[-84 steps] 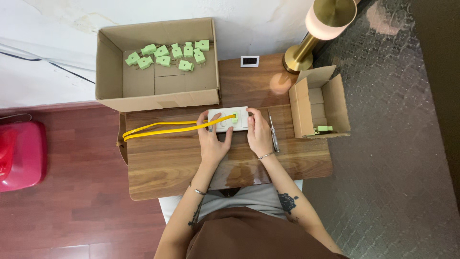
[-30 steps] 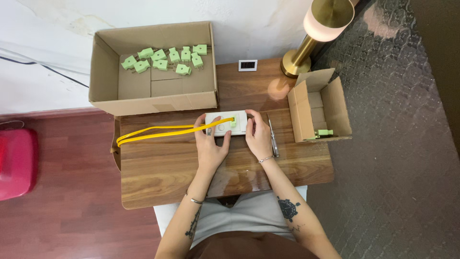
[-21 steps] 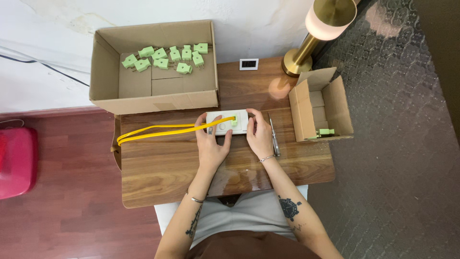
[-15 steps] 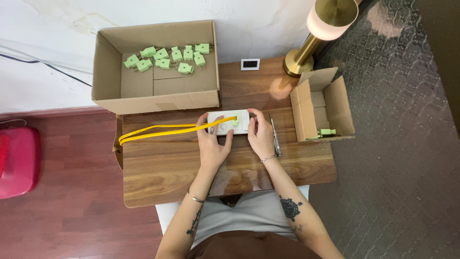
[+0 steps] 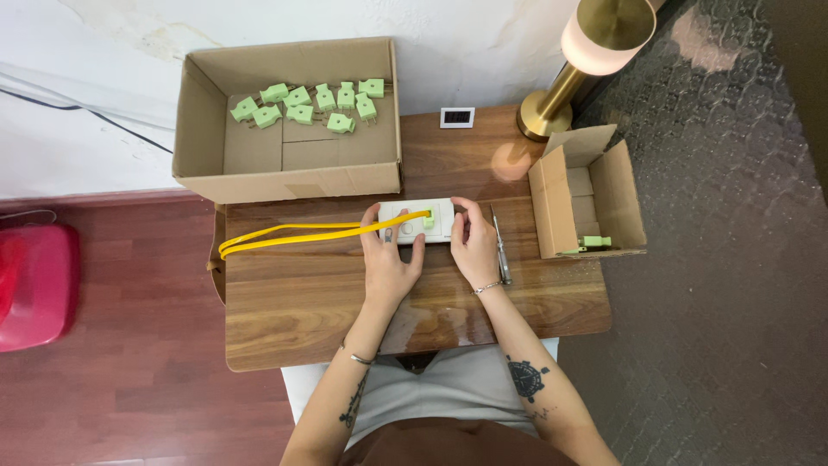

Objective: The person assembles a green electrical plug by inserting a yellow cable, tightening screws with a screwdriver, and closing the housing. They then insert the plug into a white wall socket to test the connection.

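A white rectangular device (image 5: 417, 219) lies flat on the wooden table (image 5: 328, 302), with a small green plug piece (image 5: 429, 222) set on its top. A yellow strap (image 5: 293, 234) runs from it out to the left in a long loop. My left hand (image 5: 390, 261) rests on the device's left end, fingers over the strap. My right hand (image 5: 473, 242) grips its right end.
A large open cardboard box (image 5: 289, 164) at the back left holds several green plugs (image 5: 306, 103). A smaller open box (image 5: 591, 203) on the right holds one green plug (image 5: 593, 242). A screwdriver (image 5: 499, 250) lies beside my right hand. A brass lamp (image 5: 569, 78) and a small clock (image 5: 455, 116) stand behind.
Both hands stay on the white device; they barely shift. Only the camera view drifts slightly.
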